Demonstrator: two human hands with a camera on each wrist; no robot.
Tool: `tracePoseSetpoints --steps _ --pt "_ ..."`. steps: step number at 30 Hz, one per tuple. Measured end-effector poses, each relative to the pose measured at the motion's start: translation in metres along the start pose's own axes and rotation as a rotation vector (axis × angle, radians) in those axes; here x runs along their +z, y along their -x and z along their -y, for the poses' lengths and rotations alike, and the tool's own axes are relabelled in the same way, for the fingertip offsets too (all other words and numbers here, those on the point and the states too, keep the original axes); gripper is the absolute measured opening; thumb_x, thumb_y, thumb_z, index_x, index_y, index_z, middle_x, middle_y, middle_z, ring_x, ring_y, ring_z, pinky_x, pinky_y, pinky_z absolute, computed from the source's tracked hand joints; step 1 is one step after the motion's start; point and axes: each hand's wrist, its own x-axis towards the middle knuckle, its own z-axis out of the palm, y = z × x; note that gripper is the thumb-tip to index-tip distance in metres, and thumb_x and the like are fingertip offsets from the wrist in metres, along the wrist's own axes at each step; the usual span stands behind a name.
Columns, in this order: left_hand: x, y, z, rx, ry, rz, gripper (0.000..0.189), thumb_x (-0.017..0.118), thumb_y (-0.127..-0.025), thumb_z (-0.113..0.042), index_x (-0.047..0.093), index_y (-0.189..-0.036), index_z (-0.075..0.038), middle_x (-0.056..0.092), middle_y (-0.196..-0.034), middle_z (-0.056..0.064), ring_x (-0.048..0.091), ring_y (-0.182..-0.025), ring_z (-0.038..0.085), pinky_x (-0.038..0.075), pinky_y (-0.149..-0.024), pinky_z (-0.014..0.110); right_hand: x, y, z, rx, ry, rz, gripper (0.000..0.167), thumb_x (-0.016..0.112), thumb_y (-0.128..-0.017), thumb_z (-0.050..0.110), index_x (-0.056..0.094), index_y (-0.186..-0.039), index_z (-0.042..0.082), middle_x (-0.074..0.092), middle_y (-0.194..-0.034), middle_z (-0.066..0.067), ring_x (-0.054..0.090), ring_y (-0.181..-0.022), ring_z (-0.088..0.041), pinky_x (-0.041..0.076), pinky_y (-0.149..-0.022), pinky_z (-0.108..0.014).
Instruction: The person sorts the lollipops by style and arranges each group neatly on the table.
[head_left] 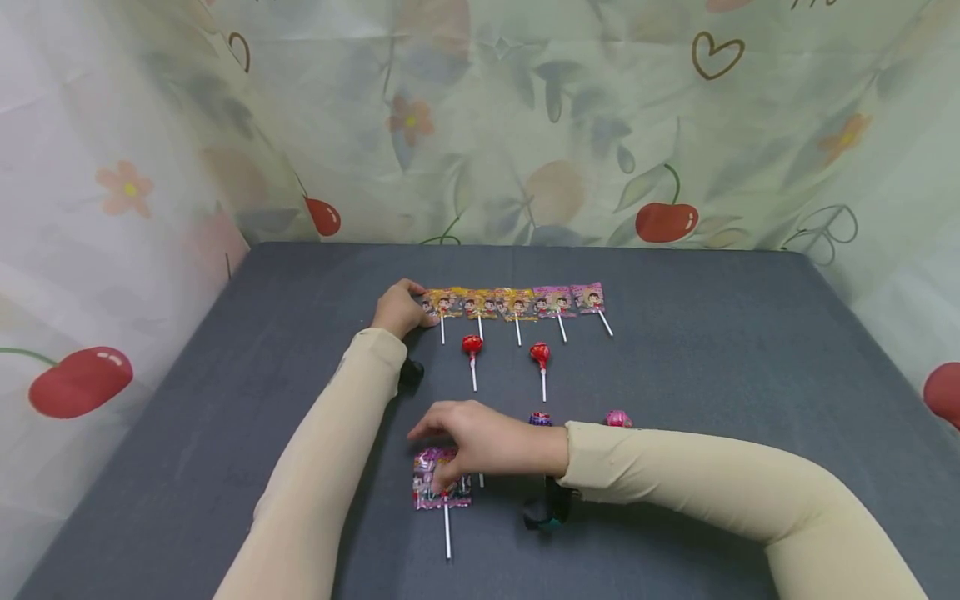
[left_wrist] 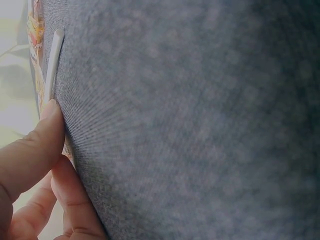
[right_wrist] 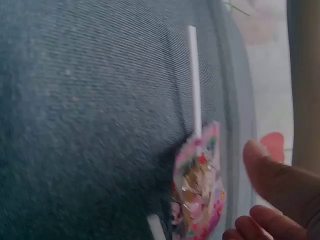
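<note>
At the left end of a row of flat-wrapped lollipops, my left hand [head_left: 401, 310] pinches the yellow-wrapped lollipop [head_left: 447, 300], fingers at the wrapper's top edge and thumb at its lower corner. Its white stick [left_wrist: 53, 65] shows beside the thumb in the left wrist view. Nearer to me, my right hand [head_left: 491, 439] hovers over a pink-wrapped lollipop [head_left: 424, 493] whose stick points toward me. In the right wrist view the thumb and fingers stand apart from this pink-wrapped lollipop [right_wrist: 197, 187], holding nothing.
More yellow [head_left: 516, 304] and pink-purple lollipops [head_left: 555, 300] continue the row rightward. Two red round lollipops [head_left: 472, 345] [head_left: 540, 354] lie below it. A blue-purple lollipop [head_left: 540, 418] and a pink one [head_left: 618, 418] are partly hidden by my right arm. Dark cloth covers the table [head_left: 712, 333].
</note>
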Motion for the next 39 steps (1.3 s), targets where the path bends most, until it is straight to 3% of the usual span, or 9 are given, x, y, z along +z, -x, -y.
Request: tracePoseSetpoints --steps 8,14,17,23,32,39 --pt "-0.001 0.0 0.0 -0.005 0.006 0.018 0.057 0.079 -0.08 -0.01 0.052 -0.13 -0.008 0.049 -0.139 0.018 0.046 -0.123 0.031 0.036 -0.106 0.044 0.01 -0.001 0.003 0.051 0.103 0.049 0.049 0.083 -0.076 0.013 0.064 -0.121 0.006 0.062 -0.115 -0.003 0.053 -0.091 -0.008 0.045 -0.082 -0.016" --pt "-0.001 -0.002 0.0 -0.006 -0.002 0.012 0.057 0.079 -0.08 -0.01 0.053 -0.13 -0.008 0.049 -0.139 0.017 0.046 -0.123 0.031 0.036 -0.106 0.044 0.014 -0.002 0.007 0.033 0.248 0.059 0.045 0.081 -0.078 0.014 0.065 -0.12 0.008 0.062 -0.112 -0.002 0.052 -0.091 -0.005 0.045 -0.081 -0.014" --pt "-0.001 -0.002 0.001 -0.007 -0.009 0.006 0.057 0.079 -0.08 -0.011 0.053 -0.13 -0.008 0.049 -0.139 0.017 0.046 -0.123 0.031 0.036 -0.106 0.044 0.014 -0.002 0.008 0.023 0.267 0.069 0.042 0.082 -0.078 0.016 0.066 -0.117 0.011 0.06 -0.107 0.0 0.052 -0.086 -0.003 0.045 -0.076 -0.012" --pt "0.0 0.0 0.001 -0.01 -0.004 0.014 0.057 0.079 -0.08 -0.011 0.052 -0.131 -0.008 0.049 -0.14 0.018 0.047 -0.122 0.031 0.037 -0.106 0.044 0.012 0.0 0.007 -0.006 0.23 0.1 0.035 0.082 -0.078 0.019 0.067 -0.109 0.015 0.054 -0.096 0.004 0.05 -0.08 0.0 0.044 -0.07 -0.01" --pt "0.0 0.0 0.001 -0.009 -0.005 0.014 0.057 0.079 -0.081 -0.011 0.052 -0.131 -0.008 0.05 -0.139 0.018 0.047 -0.12 0.031 0.037 -0.105 0.044 -0.004 0.003 0.014 -0.101 0.168 0.11 0.025 0.081 -0.078 0.014 0.067 -0.098 0.013 0.058 -0.09 0.006 0.05 -0.081 0.0 0.043 -0.072 -0.009" --pt "-0.001 0.001 0.0 -0.01 0.003 0.02 0.058 0.079 -0.081 -0.011 0.052 -0.131 -0.008 0.05 -0.138 0.018 0.047 -0.119 0.031 0.038 -0.105 0.044 -0.017 0.01 0.021 -0.078 0.074 0.14 0.018 0.08 -0.079 0.013 0.067 -0.09 0.014 0.059 -0.079 0.01 0.048 -0.071 0.001 0.042 -0.064 -0.013"
